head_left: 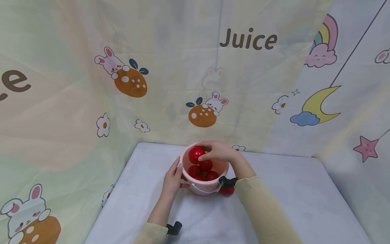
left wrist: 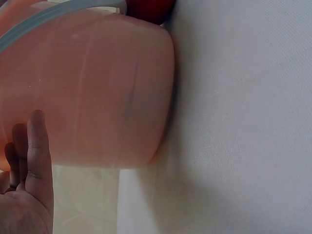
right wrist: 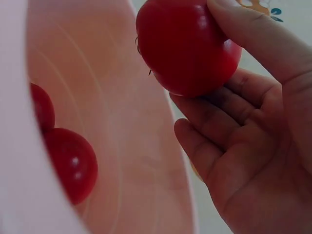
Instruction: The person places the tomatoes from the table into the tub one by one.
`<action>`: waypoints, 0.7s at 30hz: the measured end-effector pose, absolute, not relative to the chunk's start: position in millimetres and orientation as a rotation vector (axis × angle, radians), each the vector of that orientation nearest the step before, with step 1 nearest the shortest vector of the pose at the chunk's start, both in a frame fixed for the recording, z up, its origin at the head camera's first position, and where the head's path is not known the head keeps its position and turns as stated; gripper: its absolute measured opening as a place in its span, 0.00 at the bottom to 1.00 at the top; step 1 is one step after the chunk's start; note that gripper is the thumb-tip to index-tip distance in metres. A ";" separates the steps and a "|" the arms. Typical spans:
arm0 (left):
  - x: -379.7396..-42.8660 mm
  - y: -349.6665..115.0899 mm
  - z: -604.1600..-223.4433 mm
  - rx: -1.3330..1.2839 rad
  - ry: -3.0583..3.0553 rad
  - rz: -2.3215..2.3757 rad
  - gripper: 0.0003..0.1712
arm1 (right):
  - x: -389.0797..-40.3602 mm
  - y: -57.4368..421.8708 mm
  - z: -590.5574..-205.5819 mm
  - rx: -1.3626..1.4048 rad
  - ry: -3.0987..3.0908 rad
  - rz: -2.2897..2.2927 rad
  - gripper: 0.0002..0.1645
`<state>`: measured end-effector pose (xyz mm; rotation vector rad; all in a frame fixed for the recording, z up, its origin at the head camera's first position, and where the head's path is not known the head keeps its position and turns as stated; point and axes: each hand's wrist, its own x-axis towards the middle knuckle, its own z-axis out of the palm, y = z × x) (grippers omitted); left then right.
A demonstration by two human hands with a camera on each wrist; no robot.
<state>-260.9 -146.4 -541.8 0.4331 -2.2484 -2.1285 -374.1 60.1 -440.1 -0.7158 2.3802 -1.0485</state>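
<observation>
In the head view, a pink bucket (head_left: 204, 188) with a pale handle (head_left: 204, 191) stands on the table, several red tomatoes (head_left: 211, 175) inside it. My right hand (head_left: 217, 151) reaches over the far rim, holding one tomato (head_left: 196, 155) above the others. The right wrist view shows thumb and fingers around that held tomato (right wrist: 187, 46), beside the bucket's inner wall. My left hand (head_left: 171, 181) rests against the bucket's left side. Its fingers (left wrist: 38, 156) look straight in the left wrist view, and part of that hand is out of frame.
One more tomato (head_left: 227, 190) lies on the table just right of the bucket, partly hidden by the right wrist's dark strap. The white tabletop (head_left: 283, 196) ends at a printed cloth backdrop (head_left: 170, 84) behind and to the sides.
</observation>
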 end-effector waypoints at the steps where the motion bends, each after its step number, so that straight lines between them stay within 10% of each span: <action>1: -261.0 -146.8 -541.5 0.428 -2.246 -2.134 0.32 | -375.8 56.7 -441.5 -0.714 2.373 -1.042 0.40; 21: -263.1 -149.3 -543.8 0.407 -2.241 -2.156 0.30 | -396.9 24.7 -460.7 -0.664 2.153 -0.945 0.31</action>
